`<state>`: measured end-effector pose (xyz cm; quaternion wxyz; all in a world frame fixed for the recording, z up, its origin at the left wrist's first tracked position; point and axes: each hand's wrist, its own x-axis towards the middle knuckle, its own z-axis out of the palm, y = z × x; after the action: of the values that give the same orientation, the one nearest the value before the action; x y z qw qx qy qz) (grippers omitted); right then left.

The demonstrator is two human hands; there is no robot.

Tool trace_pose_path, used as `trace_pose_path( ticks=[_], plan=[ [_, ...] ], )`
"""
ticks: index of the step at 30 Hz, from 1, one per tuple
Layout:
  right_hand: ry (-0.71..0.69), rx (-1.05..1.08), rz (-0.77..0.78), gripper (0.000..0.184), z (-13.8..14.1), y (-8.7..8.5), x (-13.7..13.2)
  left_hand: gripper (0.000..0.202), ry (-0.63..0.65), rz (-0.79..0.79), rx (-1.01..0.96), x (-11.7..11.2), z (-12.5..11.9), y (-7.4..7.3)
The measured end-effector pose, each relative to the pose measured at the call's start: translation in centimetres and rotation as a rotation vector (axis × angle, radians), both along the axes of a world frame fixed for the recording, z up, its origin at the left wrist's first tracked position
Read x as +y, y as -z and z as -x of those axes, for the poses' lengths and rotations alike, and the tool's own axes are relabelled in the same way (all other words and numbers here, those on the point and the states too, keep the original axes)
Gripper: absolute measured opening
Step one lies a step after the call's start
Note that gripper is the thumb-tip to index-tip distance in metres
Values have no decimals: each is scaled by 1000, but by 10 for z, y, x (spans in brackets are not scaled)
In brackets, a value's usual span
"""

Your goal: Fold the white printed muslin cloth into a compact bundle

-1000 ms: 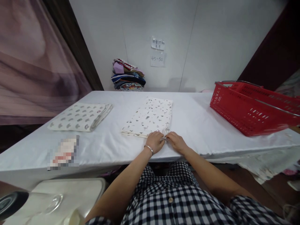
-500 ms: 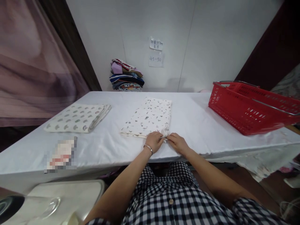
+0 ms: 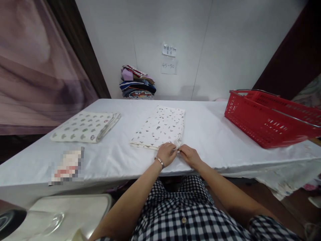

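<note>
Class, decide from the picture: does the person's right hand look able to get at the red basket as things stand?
Probably yes: only bare table lies between the right hand and the red basket, though that hand is pinching the patterned cloth.

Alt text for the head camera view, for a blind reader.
The left hand and right hand pinch the near corner of a folded printed cloth on a white-covered table. A second folded cloth lies left, a red basket right, stacked fabrics by the wall.

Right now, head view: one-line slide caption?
Left hand and right hand pinch near corner of folded printed cloth on white table.
</note>
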<state>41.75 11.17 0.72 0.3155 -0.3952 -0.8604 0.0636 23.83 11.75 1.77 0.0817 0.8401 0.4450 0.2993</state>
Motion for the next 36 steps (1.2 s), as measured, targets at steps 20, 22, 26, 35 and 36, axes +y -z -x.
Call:
trace_pose_path(
  ticks=[20,22,26,35,36],
  plan=[
    [373,228,485,36,1,-17,75,14,-1,-56,116,-3,0,0],
    [390,169,514,39,6,-17,82,14,-2,-70,103,-4,0,0],
    [413,181,572,24,10,-15,86,16,3,-98,72,-4,0,1],
    [447,245,613,19,4,-6,85,18,88,-71,44,1,-1,6],
    [450,237,625,19,4,-6,84,19,93,-51,51,2,-2,6]
  ],
)
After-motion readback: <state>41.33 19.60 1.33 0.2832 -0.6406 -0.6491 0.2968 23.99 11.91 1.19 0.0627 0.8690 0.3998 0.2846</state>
